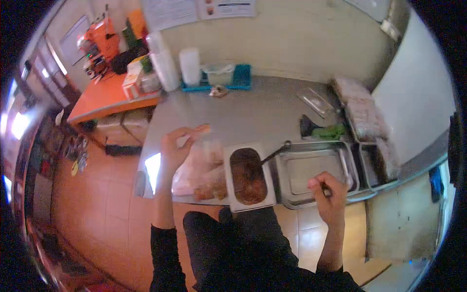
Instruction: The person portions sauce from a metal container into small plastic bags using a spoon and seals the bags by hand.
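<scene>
My left hand (176,147) is raised over the left part of the metal counter, thumb and fingers pinched together at a small orange-pink piece (203,128), too blurred to name. Below it lies a clear plastic bag with pale pink contents (194,173). A white-rimmed rectangular container (248,176) of dark reddish-brown food stands at the front edge, a dark-handled utensil (275,153) leaning out over its right side. To its right is a shallow steel tray (311,168). My right hand (329,191) is curled closed over the tray's front right; what it holds is hidden.
A blue tray (242,78) with white containers stands at the back. Plastic-wrapped packs (362,114) line the right side, near a green and dark item (328,132) and a clear lid (317,102). An orange table (109,100) adjoins the counter at left.
</scene>
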`<state>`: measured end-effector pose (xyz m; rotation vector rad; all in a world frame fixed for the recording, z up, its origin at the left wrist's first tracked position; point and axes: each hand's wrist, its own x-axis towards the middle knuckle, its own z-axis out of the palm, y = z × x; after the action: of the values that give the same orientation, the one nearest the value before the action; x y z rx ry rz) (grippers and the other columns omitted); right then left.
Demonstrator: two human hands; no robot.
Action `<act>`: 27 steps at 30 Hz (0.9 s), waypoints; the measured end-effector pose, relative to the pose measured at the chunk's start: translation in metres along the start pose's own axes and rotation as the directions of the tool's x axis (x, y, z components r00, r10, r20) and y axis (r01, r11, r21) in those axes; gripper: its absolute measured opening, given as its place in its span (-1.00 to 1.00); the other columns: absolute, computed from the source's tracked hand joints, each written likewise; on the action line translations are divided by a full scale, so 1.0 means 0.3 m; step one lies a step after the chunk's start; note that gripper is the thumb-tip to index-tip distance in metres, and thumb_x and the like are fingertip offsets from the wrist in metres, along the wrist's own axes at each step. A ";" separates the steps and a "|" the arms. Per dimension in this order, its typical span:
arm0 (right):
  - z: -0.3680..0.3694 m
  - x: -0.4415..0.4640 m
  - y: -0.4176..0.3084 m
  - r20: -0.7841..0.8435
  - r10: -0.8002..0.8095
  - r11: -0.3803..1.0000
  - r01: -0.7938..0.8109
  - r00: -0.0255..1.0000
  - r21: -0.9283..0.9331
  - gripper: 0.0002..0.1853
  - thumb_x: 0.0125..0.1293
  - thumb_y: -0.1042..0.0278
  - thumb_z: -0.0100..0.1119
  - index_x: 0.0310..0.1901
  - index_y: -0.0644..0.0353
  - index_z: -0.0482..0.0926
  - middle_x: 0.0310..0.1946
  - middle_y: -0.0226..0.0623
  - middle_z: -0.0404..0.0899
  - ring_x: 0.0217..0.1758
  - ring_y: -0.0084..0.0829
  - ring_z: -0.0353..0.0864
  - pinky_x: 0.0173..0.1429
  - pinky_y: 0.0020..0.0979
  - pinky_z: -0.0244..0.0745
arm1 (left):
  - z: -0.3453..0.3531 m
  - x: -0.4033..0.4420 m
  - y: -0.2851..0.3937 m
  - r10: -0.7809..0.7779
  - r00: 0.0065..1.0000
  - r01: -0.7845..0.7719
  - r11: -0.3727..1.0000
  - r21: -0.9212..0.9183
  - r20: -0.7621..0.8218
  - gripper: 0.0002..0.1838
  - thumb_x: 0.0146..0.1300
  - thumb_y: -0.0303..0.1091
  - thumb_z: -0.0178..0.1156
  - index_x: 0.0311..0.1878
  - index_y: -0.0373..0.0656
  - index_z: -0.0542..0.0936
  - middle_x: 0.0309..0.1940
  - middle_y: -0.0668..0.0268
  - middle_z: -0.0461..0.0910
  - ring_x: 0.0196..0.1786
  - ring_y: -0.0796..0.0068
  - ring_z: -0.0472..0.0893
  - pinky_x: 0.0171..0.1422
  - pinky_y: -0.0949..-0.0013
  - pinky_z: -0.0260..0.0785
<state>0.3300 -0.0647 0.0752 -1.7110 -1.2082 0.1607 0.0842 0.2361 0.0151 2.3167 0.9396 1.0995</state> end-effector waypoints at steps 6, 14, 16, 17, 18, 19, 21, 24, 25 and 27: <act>-0.226 -0.059 0.162 -0.198 0.191 0.955 -0.228 0.962 -0.190 -0.87 0.29 0.39 0.12 -0.38 0.23 0.49 -0.67 -0.33 0.43 -0.62 -0.56 0.36 -0.48 -0.47 0.26 | 0.066 -0.111 -0.137 -0.067 0.993 0.062 0.997 0.051 0.100 -0.92 0.01 -0.50 0.29 -0.37 -0.22 0.63 -0.39 0.21 0.65 -0.15 0.21 0.63 0.03 0.27 0.42; -0.371 -0.110 0.376 -0.294 0.103 0.837 -0.243 0.950 -0.491 -0.80 0.14 0.58 0.09 -0.17 0.16 0.48 -0.39 -0.18 0.50 -0.37 -0.24 0.51 -0.34 -0.32 0.42 | -0.095 -0.166 0.102 0.005 1.000 -0.004 0.987 0.160 -0.010 -0.92 0.08 -0.56 0.20 -0.34 -0.19 0.62 -0.31 0.27 0.64 -0.03 0.23 0.60 0.15 0.20 0.36; -0.349 -0.094 0.373 -0.202 -0.088 0.804 -0.051 0.975 -0.593 -0.80 0.13 0.57 0.12 -0.18 0.18 0.51 -0.39 -0.31 0.51 -0.42 -0.35 0.50 -0.31 -0.39 0.41 | -0.111 -0.185 0.131 0.010 0.999 -0.002 0.980 0.197 -0.041 -0.91 0.09 -0.57 0.19 -0.34 -0.18 0.62 -0.32 0.26 0.64 -0.03 0.24 0.60 0.14 0.21 0.37; -0.335 -0.084 0.367 -0.197 -0.091 0.806 -0.044 0.976 -0.591 -0.80 0.13 0.57 0.12 -0.18 0.18 0.51 -0.39 -0.31 0.51 -0.42 -0.35 0.50 -0.31 -0.39 0.41 | -0.113 -0.195 0.161 -0.031 0.998 0.039 0.988 0.149 -0.052 -0.91 0.09 -0.57 0.18 -0.34 -0.18 0.62 -0.31 0.25 0.64 -0.04 0.25 0.60 0.14 0.23 0.37; -0.319 -0.075 0.356 -0.203 -0.079 0.819 -0.052 0.976 -0.571 -0.85 0.14 0.49 0.15 -0.22 0.19 0.53 -0.44 -0.28 0.52 -0.45 -0.29 0.51 -0.32 -0.35 0.43 | -0.112 -0.205 0.191 -0.072 0.996 0.078 0.992 0.101 -0.059 -0.90 0.09 -0.58 0.18 -0.34 -0.18 0.62 -0.31 0.24 0.64 -0.05 0.27 0.59 0.13 0.24 0.37; -0.301 -0.066 0.342 -0.209 -0.068 0.832 -0.060 0.976 -0.552 -0.87 0.14 0.42 0.17 -0.26 0.20 0.54 -0.49 -0.24 0.54 -0.48 -0.23 0.51 -0.32 -0.30 0.45 | -0.110 -0.216 0.214 -0.073 0.995 0.080 0.991 0.104 -0.063 -0.90 0.09 -0.58 0.18 -0.34 -0.18 0.62 -0.31 0.24 0.64 -0.05 0.27 0.59 0.13 0.24 0.37; -0.263 -0.028 0.295 -0.268 0.195 0.735 -0.322 0.943 -0.597 -0.83 0.12 0.29 0.19 -0.31 0.18 0.56 -0.45 -0.16 0.56 -0.40 -0.13 0.55 -0.28 -0.21 0.47 | -0.104 -0.242 0.265 0.024 0.997 -0.013 0.989 0.144 -0.071 -0.87 0.06 -0.60 0.19 -0.33 -0.18 0.62 -0.30 0.23 0.63 -0.07 0.27 0.59 0.13 0.23 0.37; -0.235 -0.016 0.289 -0.334 0.456 0.526 -0.553 0.825 -0.647 -0.76 0.08 0.13 0.21 -0.41 0.15 0.59 -0.45 -0.05 0.59 -0.33 -0.01 0.60 -0.24 -0.11 0.51 | -0.089 -0.274 0.361 0.021 0.998 -0.014 0.994 0.105 -0.059 -0.84 0.02 -0.64 0.21 -0.32 -0.18 0.62 -0.29 0.22 0.63 -0.08 0.25 0.59 0.12 0.23 0.37; -0.227 -0.017 0.296 -0.331 0.479 0.484 -0.559 0.813 -0.673 -0.74 0.06 0.09 0.22 -0.46 0.14 0.60 -0.48 -0.03 0.60 -0.34 0.00 0.61 -0.24 -0.10 0.52 | -0.089 -0.283 0.388 0.017 0.999 -0.014 0.998 0.060 -0.039 -0.83 0.01 -0.64 0.21 -0.32 -0.18 0.62 -0.31 0.21 0.62 -0.08 0.24 0.59 0.11 0.23 0.37; -0.214 -0.024 0.313 -0.329 0.449 0.483 -0.535 0.831 -0.693 -0.74 0.05 0.10 0.23 -0.47 0.15 0.61 -0.47 -0.04 0.61 -0.35 -0.02 0.62 -0.23 -0.10 0.53 | -0.098 -0.293 0.432 -0.027 0.999 0.026 0.997 0.069 0.017 -0.93 0.15 -0.50 0.18 -0.30 -0.17 0.61 -0.25 0.20 0.61 -0.10 0.27 0.58 0.07 0.30 0.37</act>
<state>0.4245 -0.1119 0.0320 -2.7858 -0.6628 -0.1346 0.0719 0.0856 0.0657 2.3578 1.0135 1.0502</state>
